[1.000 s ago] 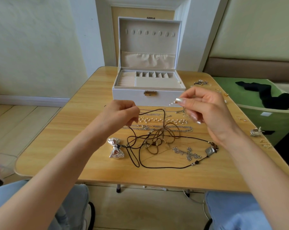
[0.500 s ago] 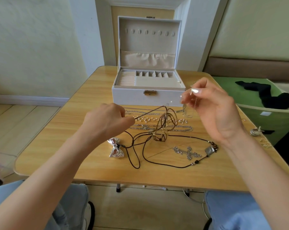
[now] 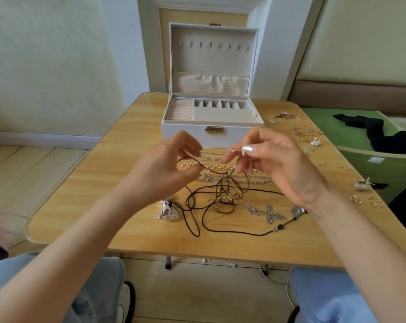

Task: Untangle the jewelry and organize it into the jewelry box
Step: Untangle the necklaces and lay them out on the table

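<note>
Plenty of bare wood on the left of the table [image 3: 80,194] and along its near edge. The left hand [image 3: 164,169] is held up mid-table, fingers curled, pinching a strand of the brown cord tangle [image 3: 227,194], which lies just this side of the open jewelry box [image 3: 185,134]. The right hand [image 3: 276,169] is level with it, thumb and forefinger nipping a thin silver piece [image 3: 235,150], and small earrings [image 3: 307,134] clutter the table's right edge.

place: home room | wooden table [image 3: 85,194] | plank floor [image 3: 29,169] | baseboard [image 3: 46,138]
</note>
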Available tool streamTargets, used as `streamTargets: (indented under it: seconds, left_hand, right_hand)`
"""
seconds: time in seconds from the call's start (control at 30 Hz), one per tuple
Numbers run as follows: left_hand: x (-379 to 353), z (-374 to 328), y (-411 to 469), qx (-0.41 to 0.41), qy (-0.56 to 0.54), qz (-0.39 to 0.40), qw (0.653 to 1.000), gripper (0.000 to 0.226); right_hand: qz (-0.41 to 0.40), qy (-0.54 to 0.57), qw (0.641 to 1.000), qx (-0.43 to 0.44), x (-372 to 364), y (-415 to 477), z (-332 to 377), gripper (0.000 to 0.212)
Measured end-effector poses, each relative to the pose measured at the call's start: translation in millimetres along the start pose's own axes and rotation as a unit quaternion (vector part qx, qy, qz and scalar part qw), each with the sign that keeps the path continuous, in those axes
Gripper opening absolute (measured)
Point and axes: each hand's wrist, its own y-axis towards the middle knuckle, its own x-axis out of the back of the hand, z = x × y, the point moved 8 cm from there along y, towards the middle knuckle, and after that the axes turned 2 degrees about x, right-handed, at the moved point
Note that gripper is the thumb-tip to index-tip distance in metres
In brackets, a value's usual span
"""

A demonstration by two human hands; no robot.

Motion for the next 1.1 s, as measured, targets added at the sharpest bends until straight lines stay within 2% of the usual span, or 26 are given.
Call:
streamTargets:
  seconds: [0.07, 0.17, 0.33, 0.43, 0.6, 0.7, 0.9, 1.1]
  left_hand:
    - [-8.0, -11.2, -1.0, -0.046, -0.022, 0.003, 0.999, 0.036]
    - [-24.6, -20.4, -3.5, -0.079, -0.031, 0.026, 0.996, 0.038]
    - [-35.7, -11.4, 1.4, -0.035, -0.098, 0.032, 0.994, 0.022]
    - [-32.2, -8.3, 3.7, -0.013, -0.141, 0.027, 0.990, 0.023]
    - [-36.5, -6.1, 1.1, 0.031, -0.233, 0.070, 0.969, 0.021]
    - [-33.5, -5.9, 0.1, 0.043, -0.253, 0.076, 0.964, 0.014]
    - [-26.1, -9.0, -1.8, 0.052, -0.335, 0.082, 0.937, 0.017]
    - [-22.9, -6.7, -1.3, 0.069, -0.360, 0.082, 0.927, 0.002]
  right_hand:
    - [0.008, -0.011, 1.000, -0.009, -3.9, 2.0, -2.3, 0.005]
    - [0.012, -0.025, 0.999, -0.016, -7.7, 4.6, -4.9, 0.006]
    - [0.025, 0.011, 0.999, 0.022, -15.6, 5.7, 3.6, 0.003]
    - [0.010, 0.083, 0.995, 0.052, -11.7, 4.6, 12.4, 0.004]
    - [-0.010, 0.135, 0.990, 0.039, -3.4, 5.0, 10.2, 0.007]
    - [-0.018, 0.119, 0.993, 0.017, -1.1, 5.5, 4.2, 0.006]
    - [-0.032, 0.036, 0.998, -0.048, 0.5, 5.7, -12.1, 0.003]
    - [-0.026, -0.036, 0.995, -0.091, -1.7, 4.0, -19.5, 0.006]
